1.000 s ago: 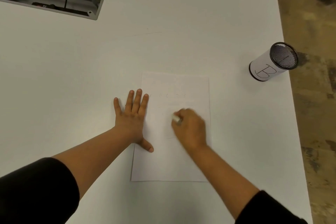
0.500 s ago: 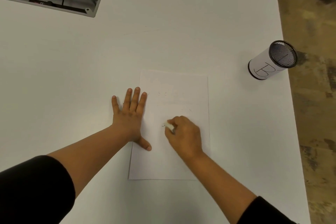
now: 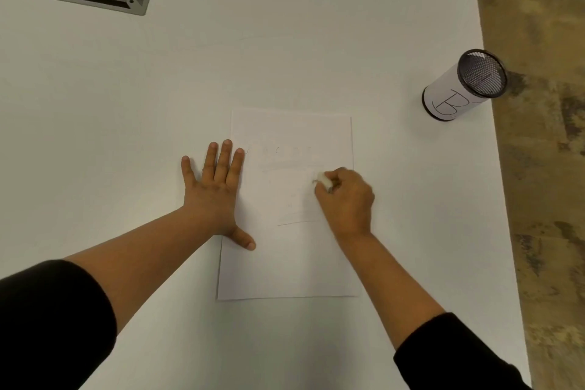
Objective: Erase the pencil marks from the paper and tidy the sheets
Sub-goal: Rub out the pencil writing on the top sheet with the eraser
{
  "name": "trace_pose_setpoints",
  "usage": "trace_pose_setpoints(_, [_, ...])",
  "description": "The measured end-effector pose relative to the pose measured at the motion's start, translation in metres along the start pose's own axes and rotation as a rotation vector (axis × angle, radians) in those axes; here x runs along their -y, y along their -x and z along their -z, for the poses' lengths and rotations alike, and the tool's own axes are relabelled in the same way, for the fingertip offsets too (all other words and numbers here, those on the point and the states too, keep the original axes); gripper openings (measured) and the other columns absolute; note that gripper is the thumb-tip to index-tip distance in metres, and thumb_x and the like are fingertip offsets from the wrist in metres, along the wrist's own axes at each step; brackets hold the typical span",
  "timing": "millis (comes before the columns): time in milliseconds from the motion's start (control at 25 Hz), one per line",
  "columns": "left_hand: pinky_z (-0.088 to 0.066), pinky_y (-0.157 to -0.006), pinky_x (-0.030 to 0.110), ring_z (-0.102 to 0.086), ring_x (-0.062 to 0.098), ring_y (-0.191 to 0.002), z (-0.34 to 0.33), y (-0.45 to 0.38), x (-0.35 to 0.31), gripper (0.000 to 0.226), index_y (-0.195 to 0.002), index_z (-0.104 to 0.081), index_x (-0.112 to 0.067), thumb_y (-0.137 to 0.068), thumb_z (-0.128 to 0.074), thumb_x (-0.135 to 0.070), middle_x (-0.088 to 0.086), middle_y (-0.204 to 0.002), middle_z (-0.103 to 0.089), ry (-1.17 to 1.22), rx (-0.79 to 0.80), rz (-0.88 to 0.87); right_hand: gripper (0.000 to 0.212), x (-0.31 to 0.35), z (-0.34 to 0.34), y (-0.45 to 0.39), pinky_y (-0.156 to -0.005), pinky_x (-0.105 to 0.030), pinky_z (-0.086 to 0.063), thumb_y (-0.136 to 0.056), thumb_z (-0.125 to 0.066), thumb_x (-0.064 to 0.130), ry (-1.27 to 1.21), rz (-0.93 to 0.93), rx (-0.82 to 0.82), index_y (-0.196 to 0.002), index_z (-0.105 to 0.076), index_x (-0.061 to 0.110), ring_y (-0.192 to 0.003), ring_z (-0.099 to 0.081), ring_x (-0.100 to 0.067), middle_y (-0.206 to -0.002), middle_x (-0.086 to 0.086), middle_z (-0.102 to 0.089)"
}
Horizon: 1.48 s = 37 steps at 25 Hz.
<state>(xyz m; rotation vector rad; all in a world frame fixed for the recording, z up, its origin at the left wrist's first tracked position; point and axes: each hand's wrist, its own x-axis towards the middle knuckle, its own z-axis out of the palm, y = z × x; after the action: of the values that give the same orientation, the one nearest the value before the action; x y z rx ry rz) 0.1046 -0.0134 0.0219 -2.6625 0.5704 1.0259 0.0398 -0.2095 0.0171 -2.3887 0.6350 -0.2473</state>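
the paper lies flat in the middle of the white worktop. the left hand presses on the paper's left edge, fingers spread flat. the right hand is on the paper's right side, fingers closed around a small white eraser. faint marks, maybe letters, show near the paper's top.

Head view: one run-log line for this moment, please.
left hand flat, pinning paper | right hand rubbing eraser | marks remain
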Motion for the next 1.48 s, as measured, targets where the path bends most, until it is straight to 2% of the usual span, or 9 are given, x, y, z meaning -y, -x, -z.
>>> trace_pose_setpoints(80, [0.009, -0.106, 0.064, 0.036, 0.034, -0.134, 0.000, 0.000, 0.000, 0.158, -0.113, 0.055, -0.010, -0.036, -0.056, -0.092, 0.013, -0.129, 0.052, 0.002, 0.004, -0.002, 0.007, 0.000, 0.001, -0.003, -0.056, -0.020, -0.042, -0.069, -0.068, 0.002, -0.010, -0.077, -0.048, -0.066, -0.063, 0.004, -0.059, -0.057, -0.020, -0.068, -0.010, -0.064])
trace_pose_setpoints(280, [0.010, -0.106, 0.064, 0.036, 0.034, -0.134, 0.001, 0.001, 0.000, 0.157, -0.113, 0.055, -0.010, -0.037, -0.057, -0.091, 0.012, -0.129, 0.052, 0.004, 0.014, -0.003, 0.013, 0.012, -0.006, 0.038, -0.055, -0.013, -0.031, -0.064, -0.069, -0.005, -0.030, 0.126, 0.131, -0.065, -0.062, 0.005, -0.055, -0.052, -0.017, -0.064, -0.010, -0.061])
trace_pose_setpoints(480, [0.010, -0.106, 0.063, 0.036, 0.034, -0.134, 0.001, 0.000, 0.000, 0.158, -0.115, 0.053, -0.010, -0.036, -0.056, -0.092, 0.012, -0.129, 0.052, 0.003, 0.017, -0.003, 0.006, -0.003, 0.009, 0.009, -0.057, -0.017, -0.036, -0.072, -0.066, 0.000, 0.036, -0.044, -0.012, -0.069, -0.063, 0.005, -0.061, -0.055, -0.019, -0.070, -0.009, -0.062])
trace_pose_setpoints(640, [0.010, -0.107, 0.063, 0.035, 0.034, -0.135, 0.002, 0.001, 0.000, 0.158, -0.119, 0.051, -0.010, -0.036, -0.057, -0.091, 0.012, -0.130, 0.051, 0.000, 0.016, -0.004, 0.010, 0.001, 0.006, 0.059, -0.058, -0.009, -0.033, -0.072, -0.070, 0.000, -0.024, 0.108, 0.177, -0.071, -0.063, 0.006, -0.059, -0.051, -0.012, -0.067, -0.003, -0.057])
trace_pose_setpoints(880, [0.007, -0.107, 0.063, 0.034, 0.034, -0.135, 0.001, 0.001, 0.000, 0.158, -0.121, 0.049, -0.009, -0.036, -0.056, -0.091, 0.012, -0.130, 0.051, -0.003, 0.008, -0.015, 0.015, -0.004, 0.029, 0.032, -0.067, -0.014, -0.044, -0.088, -0.058, 0.013, -0.197, -0.246, 0.177, -0.101, -0.058, 0.020, -0.075, -0.056, -0.010, -0.089, 0.004, -0.059])
trace_pose_setpoints(1080, [0.007, -0.108, 0.063, 0.034, 0.035, -0.135, 0.000, 0.001, 0.000, 0.159, -0.121, 0.049, -0.009, -0.036, -0.056, -0.092, 0.013, -0.130, 0.051, 0.006, 0.008, -0.022, 0.017, 0.014, 0.033, 0.035, -0.061, -0.018, -0.049, -0.094, -0.038, 0.003, -0.679, -0.601, 0.333, -0.092, -0.050, 0.015, -0.066, -0.052, -0.012, -0.083, -0.001, -0.055])
trace_pose_setpoints(1200, [0.007, -0.108, 0.062, 0.035, 0.035, -0.135, 0.001, 0.001, 0.001, 0.158, -0.118, 0.051, -0.009, -0.036, -0.057, -0.091, 0.013, -0.129, 0.051, 0.010, 0.008, -0.023, 0.020, 0.023, 0.033, 0.023, -0.055, -0.020, -0.038, -0.092, -0.039, 0.007, -0.615, -0.614, 0.341, -0.080, -0.049, 0.019, -0.060, -0.042, -0.011, -0.070, 0.002, -0.047])
trace_pose_setpoints(1400, [0.007, -0.108, 0.062, 0.035, 0.034, -0.134, 0.001, 0.001, 0.001, 0.158, -0.118, 0.051, -0.010, -0.036, -0.058, -0.090, 0.012, -0.129, 0.052, 0.024, 0.008, -0.027, 0.040, 0.027, 0.024, 0.006, -0.049, -0.025, -0.026, -0.093, -0.047, 0.023, -0.220, -0.304, 0.253, -0.057, -0.033, 0.015, -0.052, -0.030, -0.012, -0.054, 0.003, -0.033])
trace_pose_setpoints(1480, [0.007, -0.108, 0.062, 0.035, 0.034, -0.134, 0.001, 0.001, 0.001, 0.158, -0.118, 0.051, -0.010, -0.036, -0.058, -0.090, 0.012, -0.129, 0.052, 0.022, 0.007, -0.028, 0.041, 0.028, 0.021, 0.001, -0.047, -0.027, -0.028, -0.089, -0.054, 0.033, -0.081, -0.246, 0.205, -0.054, -0.039, 0.016, -0.051, -0.037, -0.013, -0.052, 0.003, -0.040])
